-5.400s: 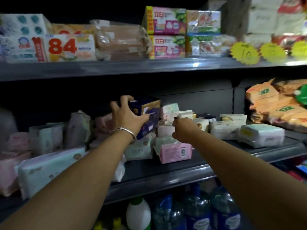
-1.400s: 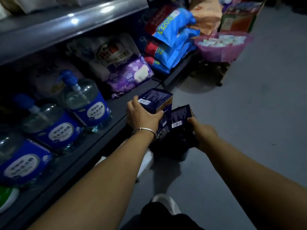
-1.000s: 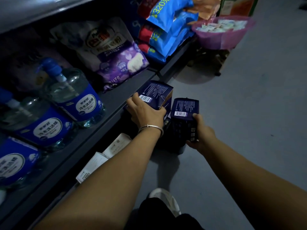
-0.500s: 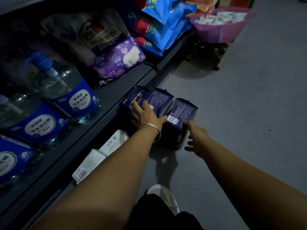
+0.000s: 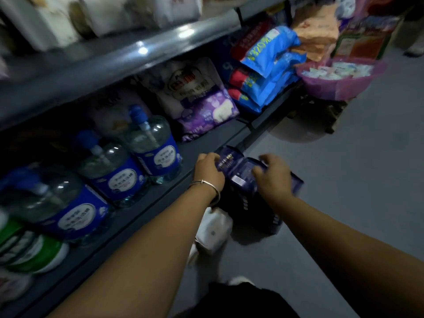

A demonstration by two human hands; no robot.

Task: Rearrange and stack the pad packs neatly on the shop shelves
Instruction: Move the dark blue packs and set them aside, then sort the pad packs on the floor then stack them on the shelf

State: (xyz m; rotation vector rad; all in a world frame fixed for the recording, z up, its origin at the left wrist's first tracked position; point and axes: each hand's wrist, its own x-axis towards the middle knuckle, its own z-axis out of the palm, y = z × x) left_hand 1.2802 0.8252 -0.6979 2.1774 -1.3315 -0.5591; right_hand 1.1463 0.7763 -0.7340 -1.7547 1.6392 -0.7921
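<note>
Both hands were down low beside the bottom shelf [image 5: 202, 154], over a dark stack [image 5: 252, 210] of pad packs on the floor [image 5: 344, 180]. The left hand [image 5: 210, 172], with a bangle [image 5: 206, 184] on its wrist, had its fingers curled onto the left side of a dark blue pack [image 5: 227, 157] at the top of the stack, gripping it. The right hand [image 5: 274, 176] lay just to the right of it, fingers bent over a second blue pack [image 5: 243, 173], thumb towards the left hand. Motion blur left it unclear how firmly that hand held the pack. A corner of another blue pack [image 5: 297, 184] stuck out past the right hand's far side. The two top packs touched each other between the hands.

Below the left wrist, a white pack [image 5: 213, 232] lay on the floor against the stack. To the left of the left hand, large clear bottles [image 5: 156, 145] with blue labels stood in a row on the shelf. Beyond the hands, a white and purple bag [image 5: 202, 106] leaned on the same shelf, with blue bags [image 5: 268, 72] piled further along. Further beyond the right hand, a pink basket [image 5: 339, 86] held small white packs. A shoe [image 5: 241, 281] showed below the arms, near the person.
</note>
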